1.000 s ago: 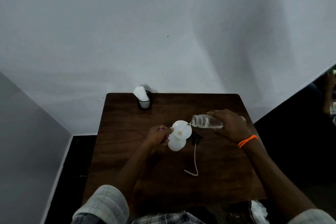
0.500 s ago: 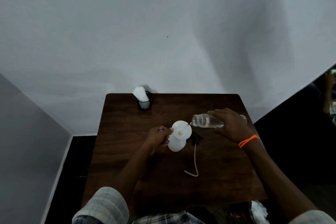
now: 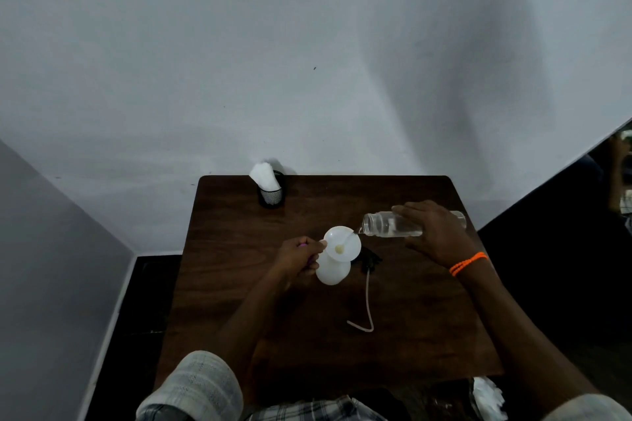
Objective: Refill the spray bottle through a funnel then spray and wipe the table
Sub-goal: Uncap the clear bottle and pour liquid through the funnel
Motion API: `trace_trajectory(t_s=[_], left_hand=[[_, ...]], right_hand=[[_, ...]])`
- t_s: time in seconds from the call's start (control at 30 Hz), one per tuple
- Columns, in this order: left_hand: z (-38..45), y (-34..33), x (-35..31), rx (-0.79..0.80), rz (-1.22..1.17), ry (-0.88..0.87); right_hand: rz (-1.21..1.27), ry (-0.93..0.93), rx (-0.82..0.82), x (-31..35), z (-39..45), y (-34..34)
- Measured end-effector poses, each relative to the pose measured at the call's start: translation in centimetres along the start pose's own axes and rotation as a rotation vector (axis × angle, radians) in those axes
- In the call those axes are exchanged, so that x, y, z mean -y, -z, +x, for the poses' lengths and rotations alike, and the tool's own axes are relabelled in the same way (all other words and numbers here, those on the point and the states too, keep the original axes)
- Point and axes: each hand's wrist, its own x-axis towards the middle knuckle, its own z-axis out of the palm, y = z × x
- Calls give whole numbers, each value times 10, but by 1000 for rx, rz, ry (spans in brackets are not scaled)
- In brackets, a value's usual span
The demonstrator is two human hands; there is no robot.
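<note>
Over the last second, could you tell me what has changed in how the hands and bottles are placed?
Almost nothing moved. The right hand keeps the clear bottle tipped, its mouth over the funnel; the left hand still steadies the white spray bottle. The spray head still lies on the table.

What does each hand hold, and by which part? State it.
The right hand grips the clear bottle around its middle, tipped toward the funnel. The left hand holds the white spray bottle near its neck, under the funnel's rim.

black mesh cup (image 3: 272,195) | far-left table corner (white tissue inside) | orange wristband (image 3: 468,263)
</note>
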Motion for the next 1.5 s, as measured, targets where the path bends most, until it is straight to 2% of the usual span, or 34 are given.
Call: trace_trajectory(t_s=[0.6, 1.03, 1.5], left_hand=[[0, 1, -2, 5, 15, 9], [-3, -1, 3, 1, -78, 19], [-6, -1, 3, -4, -28, -11]], right_hand=[[-6, 10, -33, 7, 3, 7], [-32, 11, -24, 1, 2, 7], [-12, 34, -64, -2, -1, 8]])
